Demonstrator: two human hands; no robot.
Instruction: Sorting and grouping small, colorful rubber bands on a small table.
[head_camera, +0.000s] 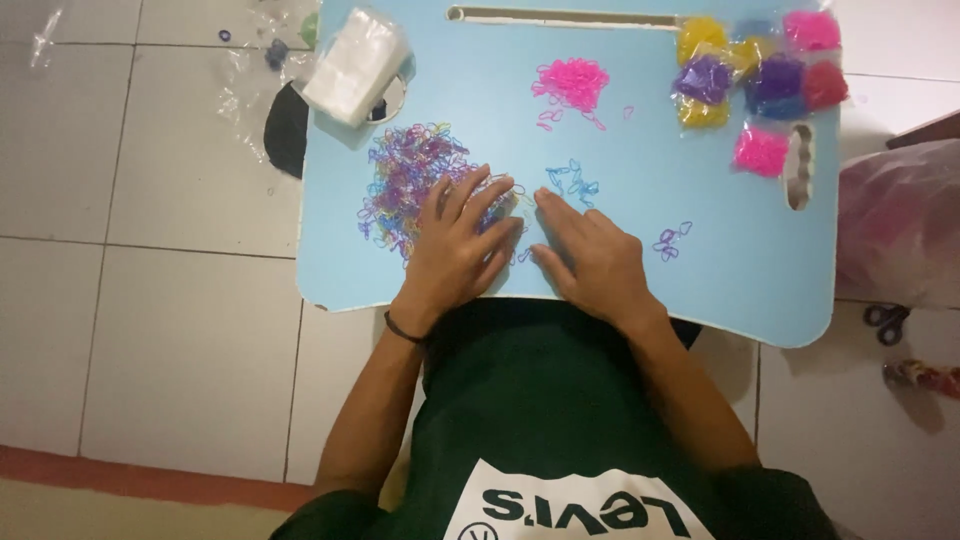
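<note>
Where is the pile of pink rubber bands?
In the head view, the pink rubber bands lie on the far middle of the blue table, beyond both hands, left of the bags of sorted bands.

We see scissors (886, 322) on the tile floor (180, 310) at right — a pink plastic bag (900, 225) just above them, crumpled clear wrap (245, 85) top left.

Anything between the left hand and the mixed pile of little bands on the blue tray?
Nothing visible: the left hand already rests flat on the edge of the mixed band pile, on the blue tray.
</note>
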